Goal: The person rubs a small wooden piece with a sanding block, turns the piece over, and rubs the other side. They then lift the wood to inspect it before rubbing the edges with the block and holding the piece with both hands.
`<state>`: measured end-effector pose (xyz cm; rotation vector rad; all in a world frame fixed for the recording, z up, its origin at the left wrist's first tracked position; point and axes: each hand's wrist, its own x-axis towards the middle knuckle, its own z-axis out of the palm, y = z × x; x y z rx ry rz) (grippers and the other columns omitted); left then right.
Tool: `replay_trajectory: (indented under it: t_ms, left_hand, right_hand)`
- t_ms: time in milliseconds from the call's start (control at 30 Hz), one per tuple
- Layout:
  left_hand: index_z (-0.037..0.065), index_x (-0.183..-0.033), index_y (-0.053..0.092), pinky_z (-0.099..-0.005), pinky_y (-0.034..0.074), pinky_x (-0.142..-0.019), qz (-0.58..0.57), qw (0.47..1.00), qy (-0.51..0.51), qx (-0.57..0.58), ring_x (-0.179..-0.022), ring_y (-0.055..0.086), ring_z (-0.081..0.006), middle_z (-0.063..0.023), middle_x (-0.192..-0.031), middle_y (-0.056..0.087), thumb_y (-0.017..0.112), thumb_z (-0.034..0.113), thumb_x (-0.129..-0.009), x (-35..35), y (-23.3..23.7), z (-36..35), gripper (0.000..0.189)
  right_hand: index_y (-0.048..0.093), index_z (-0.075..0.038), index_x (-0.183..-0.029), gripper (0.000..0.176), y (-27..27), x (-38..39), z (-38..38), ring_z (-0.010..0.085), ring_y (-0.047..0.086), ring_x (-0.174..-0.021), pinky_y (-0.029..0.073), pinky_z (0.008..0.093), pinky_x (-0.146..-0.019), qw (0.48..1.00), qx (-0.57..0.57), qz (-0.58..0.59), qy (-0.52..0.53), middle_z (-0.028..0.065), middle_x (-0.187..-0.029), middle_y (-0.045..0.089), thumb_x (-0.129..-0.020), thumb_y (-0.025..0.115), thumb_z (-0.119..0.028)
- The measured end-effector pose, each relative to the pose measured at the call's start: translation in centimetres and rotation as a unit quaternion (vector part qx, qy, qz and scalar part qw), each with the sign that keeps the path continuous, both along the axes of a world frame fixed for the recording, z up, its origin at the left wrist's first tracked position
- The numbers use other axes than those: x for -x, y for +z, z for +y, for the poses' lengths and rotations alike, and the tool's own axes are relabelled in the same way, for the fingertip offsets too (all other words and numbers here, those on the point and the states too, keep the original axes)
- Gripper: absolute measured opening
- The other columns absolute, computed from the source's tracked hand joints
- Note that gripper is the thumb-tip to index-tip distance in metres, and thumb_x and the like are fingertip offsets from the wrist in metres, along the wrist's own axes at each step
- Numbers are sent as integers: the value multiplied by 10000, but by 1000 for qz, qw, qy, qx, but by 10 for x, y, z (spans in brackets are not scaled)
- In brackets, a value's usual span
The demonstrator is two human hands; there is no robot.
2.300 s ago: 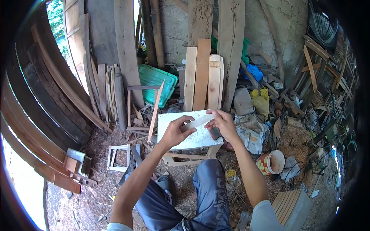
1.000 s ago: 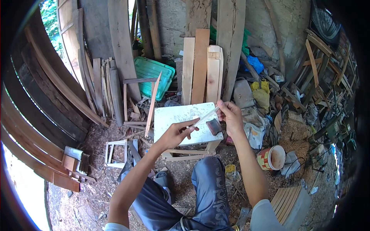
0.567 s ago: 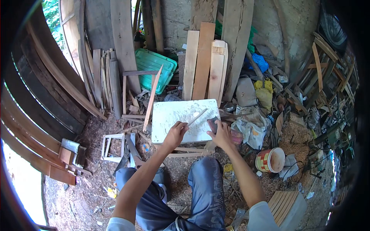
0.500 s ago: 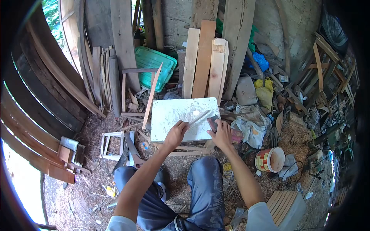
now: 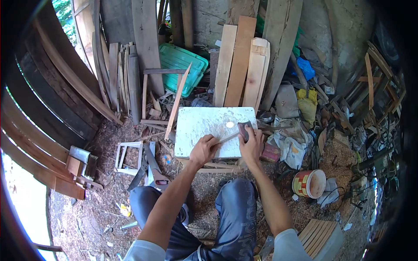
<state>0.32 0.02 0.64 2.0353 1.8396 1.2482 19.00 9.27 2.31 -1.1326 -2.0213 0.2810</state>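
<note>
While the person crouches over a low white tabletop (image 5: 196,126) at the centre of the frame, both hands work at its near right edge. The left hand (image 5: 203,149) has its grip clenched around the near end of a thin wooden strip (image 5: 227,138). The strip lies slanted up and to the right, its far end resting on the white surface. It seems to be pinned there so that the board bears it and it cannot flex or slide. The right hand (image 5: 252,147) is just right of the left, its grip closed on a dark block (image 5: 244,129) that sits against the strip's far end. The fingers are curled over the block, probably to press it down along the wood. A small pale round spot (image 5: 229,125) shows on the tabletop just above the strip; what it is cannot be told. A handsaw (image 5: 152,167) lies on the sawdust-covered floor to the lower left of the tabletop, beside a small wooden frame (image 5: 126,156). A red-and-white bucket (image 5: 310,183) stands at lower right, well apart from the hands. Pale planks (image 5: 239,65) lean upright against the wall at top centre, next to a green plastic tray (image 5: 180,63), likely stored there out of the way.
</note>
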Motion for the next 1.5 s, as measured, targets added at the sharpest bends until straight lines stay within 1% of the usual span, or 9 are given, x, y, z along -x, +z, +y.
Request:
replay_trajectory:
  t_ms: [133, 333, 467, 667, 800, 1000, 1133, 1333, 1500]
  left_hand:
    - [43, -956, 660, -414, 501, -812, 9, 1000, 13, -20, -899, 607, -321, -118, -916, 611, 681, 153, -879, 0, -5, 1, 136]
    - [56, -998, 630, -422, 465, -838, 49, 998, 45, 6, -945, 584, -308, -104, -954, 588, 637, 163, -911, -2, -7, -1, 138]
    - [69, -1018, 620, -427, 446, -846, 44, 998, 51, 19, -959, 577, -302, -101, -964, 585, 610, 178, -930, 4, -10, 2, 140]
    - [61, -1044, 594, -428, 411, -839, 143, 985, 95, 26, -948, 549, -296, -103, -970, 580, 582, 246, -958, -2, -7, 1, 205]
    - [54, -1059, 576, -427, 400, -837, 111, 989, 75, 61, -946, 539, -295, -105, -980, 574, 555, 252, -971, 1, -1, 0, 218]
    - [63, -1018, 564, -426, 406, -834, 142, 986, 79, 44, -949, 539, -300, -116, -969, 575, 543, 259, -967, 0, 0, 0, 204]
    - [70, -1007, 560, -438, 410, -824, 146, 985, 74, 55, -956, 540, -301, -114, -964, 576, 548, 243, -957, 0, 1, 1, 181]
    - [73, -1007, 557, -447, 412, -835, 157, 983, 83, 49, -970, 543, -304, -111, -971, 575, 551, 229, -949, 0, -3, 1, 166]
    - [85, -991, 574, -443, 406, -860, 151, 982, 90, 72, -988, 539, -301, -106, -983, 570, 568, 235, -936, -2, 3, -1, 160]
  right_hand:
    - [651, -101, -1235, 424, 4, 9, -18, 365, 532, -1028, 443, 481, -889, 992, -40, -44, 109, 170, -1107, 551, -836, 745, -215]
    - [647, -114, -1250, 440, 7, 15, 4, 343, 555, -1016, 442, 463, -886, 998, -23, -58, -11, 165, -1119, 562, -832, 744, -214]
    - [672, -98, -1203, 402, 14, 22, -17, 368, 559, -1028, 482, 448, -872, 984, -52, -75, 154, 189, -1108, 566, -826, 755, -209]
    - [642, -82, -1242, 414, 10, 24, 15, 397, 549, -1028, 479, 490, -832, 999, -18, -47, 16, 231, -1086, 550, -849, 724, -185]
    - [636, -100, -1264, 431, 13, 13, -11, 388, 550, -1024, 485, 456, -850, 983, -30, -85, 162, 218, -1095, 551, -853, 718, -199]
    - [645, -74, -1223, 405, 6, 16, 11, 401, 557, -980, 461, 493, -851, 999, -29, -20, 34, 201, -1037, 549, -843, 731, -185]
    - [672, -87, -1189, 359, 15, 11, -20, 388, 566, -974, 494, 487, -818, 981, -6, -54, 184, 213, -1052, 558, -847, 725, -181]
    - [679, -97, -1170, 360, 11, 12, 16, 337, 585, -918, 490, 467, -766, 996, -61, -64, -8, 157, -987, 568, -838, 732, -225]
    - [690, -119, -1163, 344, 18, 12, -13, 338, 590, -927, 503, 457, -768, 987, -46, -82, 128, 148, -1005, 575, -839, 728, -225]
